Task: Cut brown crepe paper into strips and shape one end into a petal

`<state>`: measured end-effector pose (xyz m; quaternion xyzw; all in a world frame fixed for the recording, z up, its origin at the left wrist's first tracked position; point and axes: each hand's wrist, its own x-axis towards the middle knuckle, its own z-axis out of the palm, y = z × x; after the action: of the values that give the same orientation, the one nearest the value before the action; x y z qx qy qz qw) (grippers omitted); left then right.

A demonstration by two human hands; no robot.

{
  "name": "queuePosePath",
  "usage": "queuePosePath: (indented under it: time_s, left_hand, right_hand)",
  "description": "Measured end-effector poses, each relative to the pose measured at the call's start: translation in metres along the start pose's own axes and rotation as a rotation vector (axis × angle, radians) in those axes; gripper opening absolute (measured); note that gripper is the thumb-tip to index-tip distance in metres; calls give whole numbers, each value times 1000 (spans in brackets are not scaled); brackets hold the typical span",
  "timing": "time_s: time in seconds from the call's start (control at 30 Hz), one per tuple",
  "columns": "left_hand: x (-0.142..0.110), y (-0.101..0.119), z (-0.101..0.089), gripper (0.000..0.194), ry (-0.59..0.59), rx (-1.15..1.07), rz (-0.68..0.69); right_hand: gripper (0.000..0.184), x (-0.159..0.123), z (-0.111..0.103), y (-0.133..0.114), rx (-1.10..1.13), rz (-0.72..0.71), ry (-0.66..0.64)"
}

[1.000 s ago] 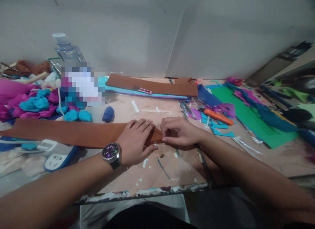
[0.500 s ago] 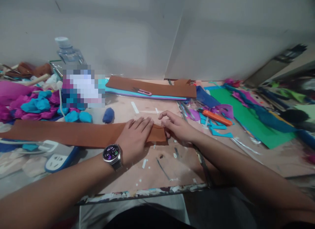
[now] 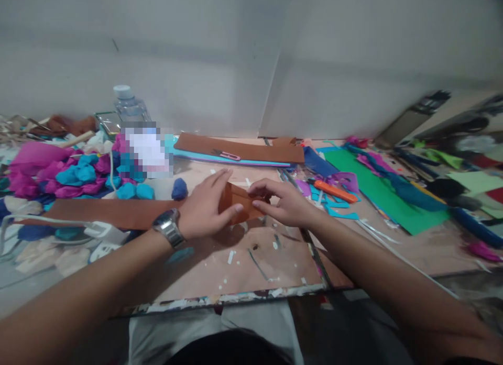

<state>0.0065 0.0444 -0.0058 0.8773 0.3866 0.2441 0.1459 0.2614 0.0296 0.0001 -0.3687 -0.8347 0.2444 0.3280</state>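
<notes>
Head view: a brown strip lay lengthwise across the counter, its creased right end between the two hands. The left hand, below which a wristwatch was worn, spanned the strip, its thumb spread apart from the other fingers. The right hand was at the end of the strip, thumb and forefinger curled close to it; whether they were clamped on it could not be told. Beyond the hands, pink-handled snips rested on a brown sheet; an orange utility knife lay to the right, beside a green sheet.
</notes>
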Motion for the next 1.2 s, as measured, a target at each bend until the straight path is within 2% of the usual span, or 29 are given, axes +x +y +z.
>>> queuePosePath:
  time_s: [0.1,0.17,0.2,0.33,0.4,0.57,0.73,0.9,1.07,1.2]
  left_hand:
    - [12,0,-23,54,19,-195,-27]
    - [17,2,-33,34,-6,-318,-73]
    - [18,3,-36,29,-7,-358,-92]
    - [12,8,-42,27,80,-408,-130]
    - [6,8,-42,26,101,-412,-144]
    - [-7,0,-35,29,133,-418,-161]
    - [-13,-11,-26,33,206,-454,-168]
    - [-20,-10,-23,28,262,-434,-168]
    - [-28,-2,-21,20,352,-288,-81]
    - [-31,6,-23,10,399,-219,97]
  right_hand:
    - [22,2,-12,-14,-15,-89,17]
    - [25,5,-14,-20,3,-82,37]
    - [27,7,-14,-21,15,-62,51]
    - [40,14,-4,-20,115,52,109]
    - [43,17,3,-18,197,117,97]
    - [23,20,16,-10,273,209,14]
    - [35,14,23,-3,383,296,11]
    - [44,3,33,2,570,418,-30]
    - [38,-8,45,1,705,499,-22]
    - [44,-9,48,-6,791,461,9]
